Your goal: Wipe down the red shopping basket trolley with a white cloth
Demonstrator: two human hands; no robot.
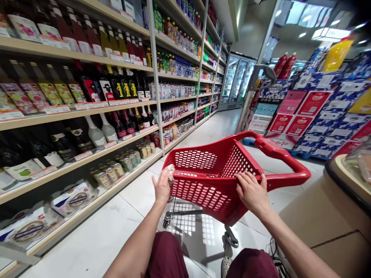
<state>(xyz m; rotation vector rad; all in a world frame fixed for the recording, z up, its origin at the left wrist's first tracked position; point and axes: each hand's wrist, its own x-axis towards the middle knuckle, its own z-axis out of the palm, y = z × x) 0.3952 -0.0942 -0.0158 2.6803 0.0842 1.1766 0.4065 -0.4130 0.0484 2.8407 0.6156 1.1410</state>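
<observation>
A red plastic shopping cart [203, 193] stands side-on in front of me, its basket walls full of small holes. At its left end, my left hand [162, 188] presses a crumpled pale cloth [171, 172] against the corner of the rim, with the thumb apart from the other fingers. My right hand [254, 192] rests over the near rim beside the red handle [279, 162], its fingers hooked over the edge. Through the holes I see the floor, and no goods show inside the basket.
On the left, long shelves [87, 106] carry bottles and cans. Stacked drink boxes [313, 112] stand at the right behind the handle. A beige counter [333, 204] is close on my right, with black cables [276, 256] by its foot. Glass-door fridges [236, 81] close off the aisle.
</observation>
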